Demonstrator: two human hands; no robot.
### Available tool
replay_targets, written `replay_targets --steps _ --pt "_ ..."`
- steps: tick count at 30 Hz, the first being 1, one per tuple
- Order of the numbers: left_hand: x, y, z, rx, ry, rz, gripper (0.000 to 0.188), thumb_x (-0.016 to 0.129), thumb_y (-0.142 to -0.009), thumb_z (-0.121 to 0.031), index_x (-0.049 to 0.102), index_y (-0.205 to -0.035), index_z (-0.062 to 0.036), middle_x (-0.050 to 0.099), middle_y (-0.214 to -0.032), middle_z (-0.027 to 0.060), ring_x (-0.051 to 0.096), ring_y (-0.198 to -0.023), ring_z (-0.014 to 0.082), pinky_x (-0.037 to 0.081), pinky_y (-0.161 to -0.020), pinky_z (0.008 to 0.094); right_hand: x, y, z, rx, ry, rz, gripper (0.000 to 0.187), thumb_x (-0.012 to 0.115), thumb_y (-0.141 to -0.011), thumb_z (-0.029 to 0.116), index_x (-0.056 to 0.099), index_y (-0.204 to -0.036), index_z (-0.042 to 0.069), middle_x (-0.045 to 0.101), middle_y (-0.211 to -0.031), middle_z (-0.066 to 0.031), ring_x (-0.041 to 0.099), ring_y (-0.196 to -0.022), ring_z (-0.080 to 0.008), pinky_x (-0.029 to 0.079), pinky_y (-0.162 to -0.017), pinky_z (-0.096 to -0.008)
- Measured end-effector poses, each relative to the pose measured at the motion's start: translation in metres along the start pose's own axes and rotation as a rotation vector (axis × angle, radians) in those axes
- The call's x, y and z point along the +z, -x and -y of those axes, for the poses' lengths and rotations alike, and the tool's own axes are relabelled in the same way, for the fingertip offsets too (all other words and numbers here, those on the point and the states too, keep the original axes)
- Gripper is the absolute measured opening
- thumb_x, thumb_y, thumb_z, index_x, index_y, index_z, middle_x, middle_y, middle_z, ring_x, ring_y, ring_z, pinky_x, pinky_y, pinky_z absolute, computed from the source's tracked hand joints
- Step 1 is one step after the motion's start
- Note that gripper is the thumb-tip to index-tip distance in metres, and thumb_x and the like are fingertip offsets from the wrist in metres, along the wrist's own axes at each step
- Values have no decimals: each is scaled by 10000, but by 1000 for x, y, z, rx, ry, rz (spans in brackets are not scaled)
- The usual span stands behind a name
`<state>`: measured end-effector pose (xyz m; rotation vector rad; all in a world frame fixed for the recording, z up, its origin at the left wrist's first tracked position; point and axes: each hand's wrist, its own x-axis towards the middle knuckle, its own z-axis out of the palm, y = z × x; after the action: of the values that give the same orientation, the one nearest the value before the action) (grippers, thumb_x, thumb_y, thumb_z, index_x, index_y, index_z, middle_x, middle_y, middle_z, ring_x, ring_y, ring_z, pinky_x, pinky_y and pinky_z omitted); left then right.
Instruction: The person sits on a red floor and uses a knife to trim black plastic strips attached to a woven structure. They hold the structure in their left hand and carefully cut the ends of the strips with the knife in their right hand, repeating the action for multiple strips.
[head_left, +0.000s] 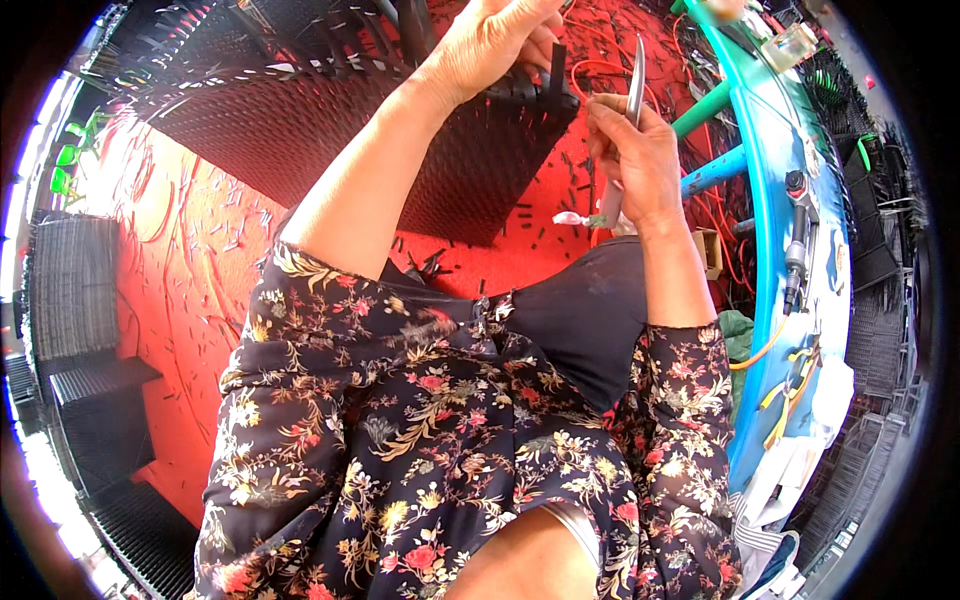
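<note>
A black woven panel, made of flat strips, stands in front of me. My left hand is at its upper right part, cut off by the top edge of the view. Its fingers are bent together, and what they hold is hidden. A short black strip sticks out beside those fingers. My right hand grips a knife, its pale curved blade pointing up. The lower end of the knife shows beneath my palm, near a small white wrapped bit.
Black strip scraps litter the red floor. On the right, a blue bench carries a power tool with a yellow hose and a small jar. Stacked black woven pieces stand at left. A small cardboard box sits by my right forearm.
</note>
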<state>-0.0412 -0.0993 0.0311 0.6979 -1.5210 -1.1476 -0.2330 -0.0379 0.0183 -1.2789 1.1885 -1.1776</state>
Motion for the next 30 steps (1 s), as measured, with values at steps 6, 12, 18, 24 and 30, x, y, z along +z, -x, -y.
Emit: replay_targets --steps 6,12,18,24,30 --pt "8 19 -5 -15 -153 56 217 608 -837 -202 580 -900 3 627 -747 46 608 -695 115 483 -660 234 0 -4 4 73 -57 4 161 637 -836 146 615 -960 46 603 -767 -4 526 -543 -28 269 -377 -144" --pt "16 28 -9 3 -538 101 110 654 -717 -28 615 -818 -12 614 -721 7 571 -676 75 475 -642 253 0 -19 4 -6 87 160 186 622 -808 147 633 -966 49 635 -778 -30 543 -547 -63 383 -452 -196" --pt "13 41 -16 116 -660 182 99 658 -699 -11 615 -788 1 622 -706 74 600 -651 145 471 -625 275 -4 -34 2 79 32 227 120 610 -837 136 575 -916 53 599 -729 -18 494 -482 -19 299 -373 -136" --pt "16 46 -35 185 -719 323 132 636 -712 3 588 -835 -5 597 -650 99 595 -607 197 464 -589 299 -4 -4 8 106 -13 330 128 610 -823 148 575 -892 46 566 -692 -2 496 -498 -30 327 -400 -161" --pt "15 53 -34 327 -757 338 162 604 -717 9 540 -864 -13 585 -652 85 593 -602 219 466 -575 313 -12 38 18 83 118 266 286 526 -879 235 564 -1026 -8 561 -775 -35 519 -656 -83 423 -612 -243"
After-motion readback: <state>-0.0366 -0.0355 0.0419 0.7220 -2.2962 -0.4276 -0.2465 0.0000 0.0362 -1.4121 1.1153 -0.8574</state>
